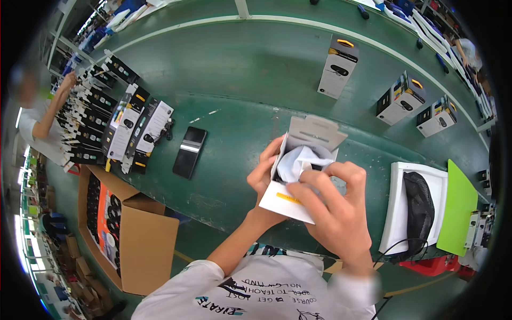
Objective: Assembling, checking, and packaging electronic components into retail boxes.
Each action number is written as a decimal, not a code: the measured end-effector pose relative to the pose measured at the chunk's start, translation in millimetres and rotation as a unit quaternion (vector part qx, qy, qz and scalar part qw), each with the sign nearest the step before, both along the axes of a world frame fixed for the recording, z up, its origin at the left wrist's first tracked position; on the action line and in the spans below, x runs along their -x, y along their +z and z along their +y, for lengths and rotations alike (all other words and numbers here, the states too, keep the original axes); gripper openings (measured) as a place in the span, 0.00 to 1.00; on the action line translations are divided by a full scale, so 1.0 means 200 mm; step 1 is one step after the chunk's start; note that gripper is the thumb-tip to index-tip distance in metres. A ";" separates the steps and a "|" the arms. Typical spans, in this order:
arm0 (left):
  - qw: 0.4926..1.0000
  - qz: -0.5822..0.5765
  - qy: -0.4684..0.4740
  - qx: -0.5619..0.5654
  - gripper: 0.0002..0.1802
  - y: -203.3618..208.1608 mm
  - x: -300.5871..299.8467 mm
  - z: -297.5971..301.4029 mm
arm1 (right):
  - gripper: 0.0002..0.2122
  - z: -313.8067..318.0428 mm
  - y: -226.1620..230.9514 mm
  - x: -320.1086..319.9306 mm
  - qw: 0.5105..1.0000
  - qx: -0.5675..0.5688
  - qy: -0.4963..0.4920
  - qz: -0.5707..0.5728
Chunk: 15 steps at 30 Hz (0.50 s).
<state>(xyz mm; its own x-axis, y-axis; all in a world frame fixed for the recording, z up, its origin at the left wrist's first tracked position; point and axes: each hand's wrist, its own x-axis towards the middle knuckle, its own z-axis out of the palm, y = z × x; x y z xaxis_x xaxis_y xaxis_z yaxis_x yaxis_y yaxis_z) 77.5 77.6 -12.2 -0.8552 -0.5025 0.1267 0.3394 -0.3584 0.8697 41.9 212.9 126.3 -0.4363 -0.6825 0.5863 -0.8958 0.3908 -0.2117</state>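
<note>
The left hand (265,173) is wrapped around the side of a small white box (296,184), fingers curled along its left wall and thumb at the front, holding it tilted just above the near edge of the green table (240,80). The box's top flap (316,131) stands open, pointing away from the person. The right hand (333,205) sits over the box mouth, thumb and forefinger pinched on a folded white paper (300,161) that pokes half out of the opening; the other fingers are bent loosely against the box front.

That box looks like thin card: light, a bit springy, easy to dent if squeezed at the middle, so the grip along the side wall near the corners seems the sound one. The paper is soft and floppy, likely to crumple or snag on the rim; pinching it near a fold, close to the opening, looks wisest. There is something dark under the paper, but I cannot tell what it is.

Left of the hands lies a black phone (190,152) flat on the table, and beyond it a fanned row of dark packages (128,125). Three more boxes (337,66) stand upright farther back. To the right, a white tray (397,208) carries a black mesh pouch (418,205), with a lime-green sheet (457,205) just beside it. Below the table edge sits an open cardboard carton (138,240). At far left another person's arm (56,104) reaches toward the packages.
</note>
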 end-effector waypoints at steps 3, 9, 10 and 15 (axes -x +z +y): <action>0.944 0.195 0.011 0.265 0.40 -0.04 -0.05 -0.08 | 0.17 0.00 -0.02 -0.02 0.999 0.016 0.027 -0.026; 0.943 0.124 0.053 0.303 0.51 0.02 -0.03 -0.08 | 0.17 -0.01 0.01 -0.05 0.997 0.009 -0.032 -0.068; 0.953 0.125 0.051 0.272 0.52 0.00 -0.02 -0.08 | 0.17 -0.02 0.00 -0.06 0.997 0.010 -0.053 -0.061; 0.959 0.133 0.048 0.244 0.51 -0.03 -0.01 -0.09 | 0.16 -0.04 0.00 -0.05 0.997 0.021 -0.040 -0.070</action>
<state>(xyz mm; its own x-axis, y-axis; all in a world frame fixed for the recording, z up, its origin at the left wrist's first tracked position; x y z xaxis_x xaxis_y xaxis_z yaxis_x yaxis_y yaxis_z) 79.4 59.4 -17.7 -0.7135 -0.4022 0.5737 0.5829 0.1137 0.8046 51.8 204.9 125.8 -0.5671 -0.6185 0.5439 -0.8232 0.4473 -0.3496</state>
